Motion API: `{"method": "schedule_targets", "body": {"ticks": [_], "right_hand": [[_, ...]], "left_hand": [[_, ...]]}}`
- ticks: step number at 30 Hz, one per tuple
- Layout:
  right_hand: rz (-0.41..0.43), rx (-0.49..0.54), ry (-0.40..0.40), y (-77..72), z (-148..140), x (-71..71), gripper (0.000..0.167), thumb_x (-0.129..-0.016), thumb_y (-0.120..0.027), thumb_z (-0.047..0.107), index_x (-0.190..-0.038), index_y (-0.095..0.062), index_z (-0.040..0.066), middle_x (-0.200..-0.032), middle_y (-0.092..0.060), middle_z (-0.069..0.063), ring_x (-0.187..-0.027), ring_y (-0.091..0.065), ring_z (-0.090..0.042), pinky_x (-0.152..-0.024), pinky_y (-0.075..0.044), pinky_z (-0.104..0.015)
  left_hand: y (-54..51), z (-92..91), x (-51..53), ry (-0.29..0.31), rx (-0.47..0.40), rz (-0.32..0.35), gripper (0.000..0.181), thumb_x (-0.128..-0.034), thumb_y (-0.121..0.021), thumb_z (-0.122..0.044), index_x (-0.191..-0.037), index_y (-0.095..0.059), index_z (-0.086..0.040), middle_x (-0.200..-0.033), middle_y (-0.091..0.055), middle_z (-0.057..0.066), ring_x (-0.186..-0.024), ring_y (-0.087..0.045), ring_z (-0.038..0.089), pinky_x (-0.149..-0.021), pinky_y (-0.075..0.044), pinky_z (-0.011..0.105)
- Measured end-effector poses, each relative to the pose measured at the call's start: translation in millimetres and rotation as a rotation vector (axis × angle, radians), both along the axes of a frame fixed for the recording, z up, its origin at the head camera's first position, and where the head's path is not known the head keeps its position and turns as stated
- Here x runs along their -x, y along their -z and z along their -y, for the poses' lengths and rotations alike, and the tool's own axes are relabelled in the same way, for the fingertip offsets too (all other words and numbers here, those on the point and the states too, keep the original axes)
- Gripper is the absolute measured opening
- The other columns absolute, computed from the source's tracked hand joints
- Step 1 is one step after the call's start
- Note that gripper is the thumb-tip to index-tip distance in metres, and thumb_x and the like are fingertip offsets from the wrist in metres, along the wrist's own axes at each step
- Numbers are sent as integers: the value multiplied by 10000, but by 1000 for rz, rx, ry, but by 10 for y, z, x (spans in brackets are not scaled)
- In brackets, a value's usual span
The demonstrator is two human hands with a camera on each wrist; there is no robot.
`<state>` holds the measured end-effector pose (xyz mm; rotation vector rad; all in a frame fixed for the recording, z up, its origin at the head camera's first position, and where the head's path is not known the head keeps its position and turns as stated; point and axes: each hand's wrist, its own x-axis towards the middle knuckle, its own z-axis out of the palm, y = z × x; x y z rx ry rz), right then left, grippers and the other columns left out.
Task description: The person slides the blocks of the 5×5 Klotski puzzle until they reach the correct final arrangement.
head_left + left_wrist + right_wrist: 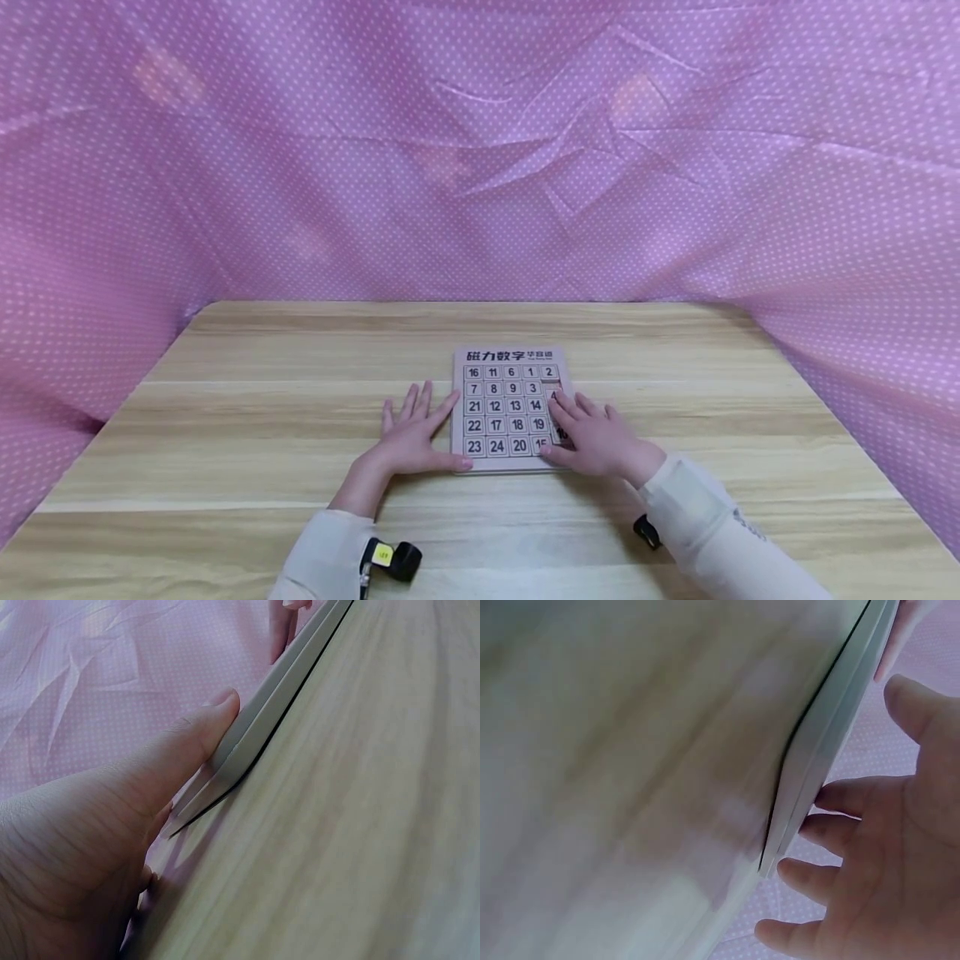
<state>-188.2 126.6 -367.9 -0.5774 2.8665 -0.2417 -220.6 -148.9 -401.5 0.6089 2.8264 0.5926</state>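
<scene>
A light number sliding puzzle (510, 356) with dark printed figures lies flat on the table. Spread beside its left edge is my left hand (408, 446), its thumb on the lower left corner and its index fingertip at the side. The left wrist view shows that thumb (217, 712) resting on the frame's upper edge. My right hand (607, 442) reaches over the right side, fingertips on the right column by the tile marked 4 (553, 396), thumb near tile 15. A narrow gap shows beneath tile 2 (549, 372). The right fingers hide some right-column tiles.
The wooden table (300, 342) extends around the puzzle on all sides. Pink dotted cloth (480, 167) hangs behind it and along both sides. A black device with a yellow label (382, 554) is strapped at the left wrist.
</scene>
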Motion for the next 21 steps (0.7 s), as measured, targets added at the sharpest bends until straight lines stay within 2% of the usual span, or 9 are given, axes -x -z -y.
{"method": "schedule_targets", "body": {"ticks": [11,15,21], "right_hand": [[-12,13,-11,-28,25,-158,753,-815,-454,532,-1348,-264,35,-1393,-213,-119,-1241,-157,-367,-914,-121,-616],[-3,16,-17,-38,18,-160,738,-822,-452,523,-1346,-272,36,-1394,-211,-123,-1244,-153,-363,-918,-126,-610],[-10,12,-21,-84,84,-89,724,-824,-414,553,-1345,-291,67,-1391,-214,-126,-1244,-159,-358,-928,-136,-594]], "left_hand": [[-12,16,6,-1,-3,0,1044,-527,-522,-767,-1382,-148,-298,-1408,24,159,-1264,96,303,-928,143,535],[-10,13,6,0,-5,1,1042,-528,-526,-764,-1381,-150,-297,-1408,23,160,-1264,97,301,-928,142,535],[-3,10,11,2,-11,-4,1035,-532,-535,-756,-1381,-161,-296,-1410,10,165,-1265,89,309,-928,133,542]]}}
